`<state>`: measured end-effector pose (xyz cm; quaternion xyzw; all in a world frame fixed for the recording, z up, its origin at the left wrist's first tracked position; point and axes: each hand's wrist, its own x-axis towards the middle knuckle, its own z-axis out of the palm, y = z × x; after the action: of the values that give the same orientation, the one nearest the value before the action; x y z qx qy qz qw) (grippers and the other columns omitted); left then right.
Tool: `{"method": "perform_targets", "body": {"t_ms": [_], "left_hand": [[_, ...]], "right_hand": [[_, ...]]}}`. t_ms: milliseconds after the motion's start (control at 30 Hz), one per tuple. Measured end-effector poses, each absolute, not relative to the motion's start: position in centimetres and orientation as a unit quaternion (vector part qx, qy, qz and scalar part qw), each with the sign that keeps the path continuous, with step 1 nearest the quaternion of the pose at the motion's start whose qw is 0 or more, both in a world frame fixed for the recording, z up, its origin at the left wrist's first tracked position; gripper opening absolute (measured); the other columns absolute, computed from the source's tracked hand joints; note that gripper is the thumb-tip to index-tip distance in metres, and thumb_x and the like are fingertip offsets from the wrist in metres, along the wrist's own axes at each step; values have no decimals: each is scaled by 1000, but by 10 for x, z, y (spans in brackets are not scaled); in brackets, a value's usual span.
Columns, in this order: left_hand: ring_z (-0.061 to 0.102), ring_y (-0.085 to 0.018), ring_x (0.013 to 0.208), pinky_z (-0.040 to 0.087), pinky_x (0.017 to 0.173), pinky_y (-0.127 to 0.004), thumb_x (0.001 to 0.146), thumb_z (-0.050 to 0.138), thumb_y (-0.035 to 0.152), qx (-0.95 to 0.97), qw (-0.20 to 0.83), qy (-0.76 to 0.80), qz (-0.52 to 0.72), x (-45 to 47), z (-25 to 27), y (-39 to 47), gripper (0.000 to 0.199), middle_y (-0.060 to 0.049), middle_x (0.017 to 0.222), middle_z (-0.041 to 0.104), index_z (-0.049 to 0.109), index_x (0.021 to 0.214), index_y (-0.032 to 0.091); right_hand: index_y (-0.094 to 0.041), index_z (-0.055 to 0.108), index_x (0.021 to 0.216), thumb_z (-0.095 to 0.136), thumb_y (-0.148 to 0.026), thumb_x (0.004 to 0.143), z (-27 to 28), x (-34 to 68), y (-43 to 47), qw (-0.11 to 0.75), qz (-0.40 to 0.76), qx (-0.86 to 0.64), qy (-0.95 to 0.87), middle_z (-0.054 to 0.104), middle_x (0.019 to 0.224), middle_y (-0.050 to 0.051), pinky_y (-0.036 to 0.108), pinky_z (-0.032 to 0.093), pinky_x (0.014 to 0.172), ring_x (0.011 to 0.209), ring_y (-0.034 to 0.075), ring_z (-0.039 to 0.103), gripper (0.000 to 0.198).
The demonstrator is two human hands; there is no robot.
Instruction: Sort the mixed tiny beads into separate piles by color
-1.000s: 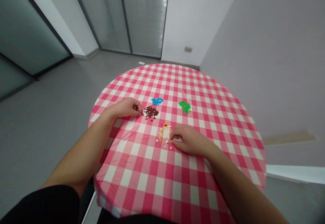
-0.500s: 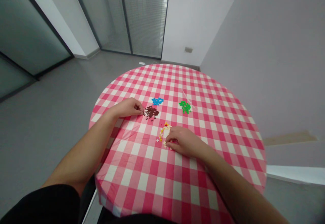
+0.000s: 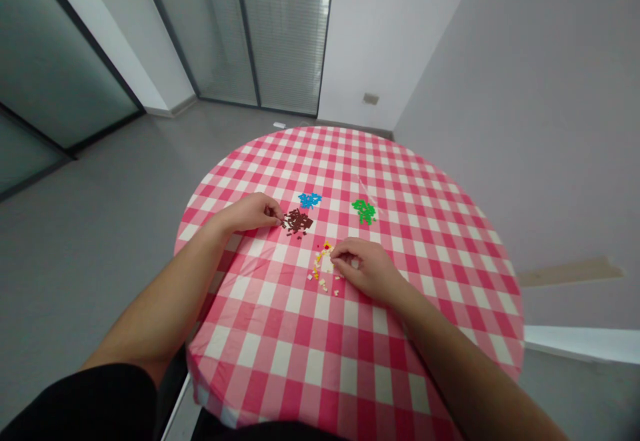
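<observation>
My left hand (image 3: 261,213) rests on the table with thumb and forefinger pinched at the left edge of a pile of small brown pieces (image 3: 300,221). Whether a piece sits between those fingertips is too small to tell. Over a loose scatter of small white and yellow pieces (image 3: 317,269), my right hand (image 3: 367,266) is also closed in a pinch, and it covers some of them. What its fingertips hold, if anything, I cannot make out. A tiny red piece (image 3: 327,247) lies at the top of this scatter.
Blue pieces (image 3: 310,200) form a small pile just behind the brown ones. Green pieces (image 3: 365,211) lie farther right, near a thin clear strip (image 3: 371,194). Everything stands on a round table with a red-and-white checked cloth (image 3: 300,361). A wall (image 3: 550,127) rises to the right.
My right hand has shifted up and slightly right, from the lower white pieces toward the upper part of the scatter, uncovering several pieces. My left hand has stayed in place.
</observation>
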<state>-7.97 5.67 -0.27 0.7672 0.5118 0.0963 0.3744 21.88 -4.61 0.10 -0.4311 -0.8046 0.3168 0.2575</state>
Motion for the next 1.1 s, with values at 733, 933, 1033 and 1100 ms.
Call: {"method": "perform_targets", "body": {"t_ms": [733,933,1033,1100], "left_hand": [[64,-19,75,43,63,-27,79,61,40,784,353,505,74,-79,0,56,25,-3,84,73,75,87,21],[66,-20,81,45,70,-27,78,60,37,789,353,498,70,-80,-1,56,23,-4,89,74,74,85,21],[66,-20,81,45,71,-28,78,60,37,788,352,500,68,-80,0,56,23,-4,90,74,74,86,21],[65,-20,82,45,71,-28,78,60,38,788,352,502,67,-80,1,55,23,-4,90,74,74,87,21]], "right_hand": [[-21,59,87,58,-22,84,-2,220,-45,329,342,-465,-747,68,78,3,28,50,64,69,15,64,4],[-21,59,90,58,-21,84,-4,220,-45,343,337,-454,-750,68,79,3,28,51,64,69,15,64,6],[-21,58,90,58,-20,84,-5,220,-45,341,341,-453,-750,67,79,3,28,51,64,69,15,64,7],[-21,58,91,58,-21,84,-6,221,-45,339,343,-453,-750,67,79,3,28,51,64,69,15,64,6]]}}
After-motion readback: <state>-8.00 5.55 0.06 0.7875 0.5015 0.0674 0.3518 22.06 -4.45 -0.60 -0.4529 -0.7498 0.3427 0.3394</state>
